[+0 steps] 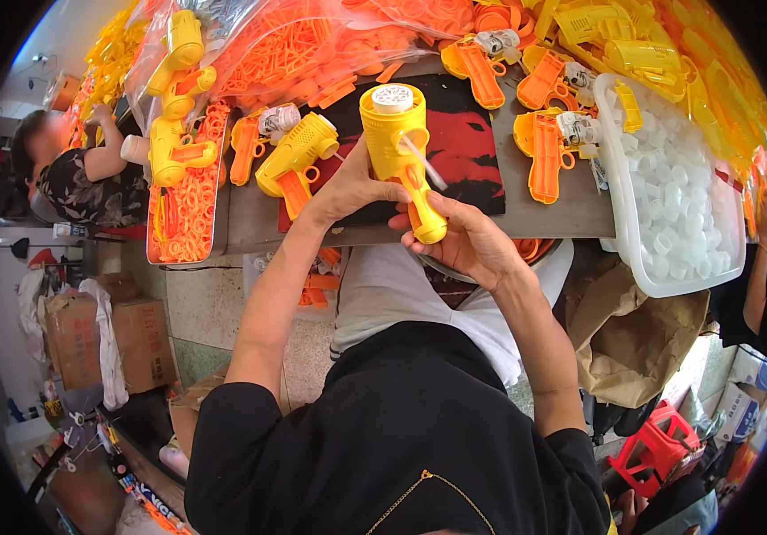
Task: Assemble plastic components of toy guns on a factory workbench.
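A yellow toy gun (388, 127) stands in my hands over the near edge of the table, its white perforated round nozzle facing up. A thin white stick or tube juts from its side, and an orange strip shows along the grip. My left hand (348, 189) is closed around the side of the body near the grip. My right hand (468, 236) has its fingers around the lower end of the grip. Just left of my left hand lies another yellow toy gun (299, 156) with an orange grip. Behind is a black and red mat (459, 134).
An orange-rimmed tray (189, 214) of small orange rings stands left, with yellow guns on it. Gun halves (539, 152) and a white tub (646, 267) of translucent cups are right. Orange parts (294, 53) fill a bag behind. Another person (89, 174) sits far left; a red stool (655, 446) stands lower right.
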Demonstrator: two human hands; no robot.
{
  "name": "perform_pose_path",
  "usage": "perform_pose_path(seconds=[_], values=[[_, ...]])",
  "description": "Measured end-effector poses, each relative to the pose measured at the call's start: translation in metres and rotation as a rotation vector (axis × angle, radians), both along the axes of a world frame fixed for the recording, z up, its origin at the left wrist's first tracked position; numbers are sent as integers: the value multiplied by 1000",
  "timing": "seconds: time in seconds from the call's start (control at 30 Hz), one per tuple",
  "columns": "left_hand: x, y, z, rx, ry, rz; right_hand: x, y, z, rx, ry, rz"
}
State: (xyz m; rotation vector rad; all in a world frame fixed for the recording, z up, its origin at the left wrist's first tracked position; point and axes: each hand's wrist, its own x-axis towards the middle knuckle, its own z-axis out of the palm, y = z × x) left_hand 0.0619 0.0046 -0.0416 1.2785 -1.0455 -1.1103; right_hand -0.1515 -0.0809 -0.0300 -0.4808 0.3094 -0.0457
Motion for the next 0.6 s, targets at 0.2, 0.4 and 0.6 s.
perform_pose_path(seconds=[0.2,0.4,0.6], values=[[-12,-5,-3,-35,-25,74,1,-4,-3,-97,67,-61],[-16,-6,6,-103,-88,93,2,-4,-7,-105,94,-102],[3,-10,13,-65,69,-41,-4,0,13,25,-68,-44]])
